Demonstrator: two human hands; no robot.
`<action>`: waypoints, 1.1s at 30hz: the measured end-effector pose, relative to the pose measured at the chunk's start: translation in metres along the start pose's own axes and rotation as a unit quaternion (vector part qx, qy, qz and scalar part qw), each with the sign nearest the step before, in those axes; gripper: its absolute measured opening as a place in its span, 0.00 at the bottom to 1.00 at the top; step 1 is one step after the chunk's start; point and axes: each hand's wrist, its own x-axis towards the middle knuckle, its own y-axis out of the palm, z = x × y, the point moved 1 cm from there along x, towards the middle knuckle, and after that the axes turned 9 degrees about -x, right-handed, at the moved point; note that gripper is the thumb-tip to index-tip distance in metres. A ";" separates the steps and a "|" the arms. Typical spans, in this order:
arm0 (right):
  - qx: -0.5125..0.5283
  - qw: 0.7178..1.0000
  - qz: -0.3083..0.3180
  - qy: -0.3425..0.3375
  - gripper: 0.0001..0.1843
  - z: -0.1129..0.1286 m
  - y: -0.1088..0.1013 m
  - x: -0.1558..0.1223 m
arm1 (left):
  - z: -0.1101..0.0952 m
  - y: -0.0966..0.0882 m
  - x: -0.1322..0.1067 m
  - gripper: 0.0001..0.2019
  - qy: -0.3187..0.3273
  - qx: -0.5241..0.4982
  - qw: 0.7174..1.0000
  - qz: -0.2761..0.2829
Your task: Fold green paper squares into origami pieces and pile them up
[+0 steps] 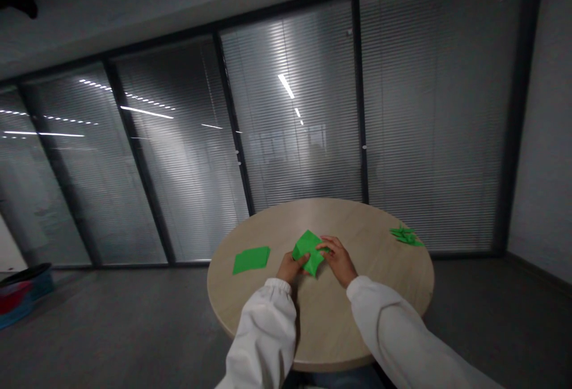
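Observation:
My left hand (291,267) and my right hand (338,260) hold a folded sheet of green paper (309,252) between them, just above the round wooden table (357,222). The right fingertips pinch its upper right side, and the left fingers press its lower left side. To the left lies a flat stack of green paper squares (251,260). Near the far right rim sits a small heap of folded green paper pieces (406,236). White sleeves cover both my forearms.
Behind the table stands a glass partition (295,109) with closed slatted blinds and dark frames. A blue and red bag or bin (24,293) sits on the grey floor at the far left. A pale wall (540,109) rises on the right.

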 end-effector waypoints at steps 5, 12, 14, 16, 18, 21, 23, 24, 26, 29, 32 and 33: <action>-0.002 0.997 0.071 -0.036 0.12 0.008 0.005 -0.005 | 0.003 -0.004 0.004 0.20 -0.003 -0.081 0.996 -0.041; 0.040 0.996 0.085 -0.001 0.13 0.007 0.009 -0.005 | -0.002 0.000 0.000 0.11 -0.030 -0.187 0.980 -0.057; 0.058 0.995 0.073 0.017 0.12 0.005 0.009 -0.003 | -0.004 0.003 -0.001 0.10 -0.039 -0.208 0.976 -0.055; 0.073 0.995 0.058 0.038 0.11 0.002 0.008 -0.002 | -0.006 0.005 -0.002 0.09 -0.041 -0.221 0.973 -0.044; 0.081 0.994 0.044 0.050 0.12 0.001 0.007 -0.001 | -0.005 0.005 -0.003 0.10 -0.043 -0.220 0.974 -0.025; 0.094 0.992 0.035 0.077 0.16 0.001 0.007 0.000 | -0.004 0.004 -0.003 0.12 -0.054 -0.201 0.978 0.001; 0.113 0.987 0.033 0.112 0.17 0.003 0.006 0.000 | -0.003 0.002 -0.003 0.13 -0.062 -0.186 0.980 0.017; 0.124 0.983 0.030 0.128 0.18 0.003 0.006 0.001 | -0.002 0.002 -0.003 0.13 -0.066 -0.182 0.981 0.026; 0.141 0.979 0.019 0.145 0.18 0.003 0.005 0.001 | -0.002 0.003 -0.003 0.14 -0.071 -0.177 0.981 0.040; 0.155 0.978 -0.004 0.140 0.17 0.001 0.004 0.003 | -0.002 0.004 -0.005 0.15 -0.081 -0.169 0.981 0.050; 0.160 0.978 -0.018 0.133 0.20 -0.002 0.003 0.003 | -0.002 0.006 -0.006 0.17 -0.089 -0.158 0.982 0.053; 0.151 0.979 -0.021 0.133 0.22 -0.002 0.002 0.003 | -0.002 0.007 -0.006 0.19 -0.087 -0.155 0.983 0.053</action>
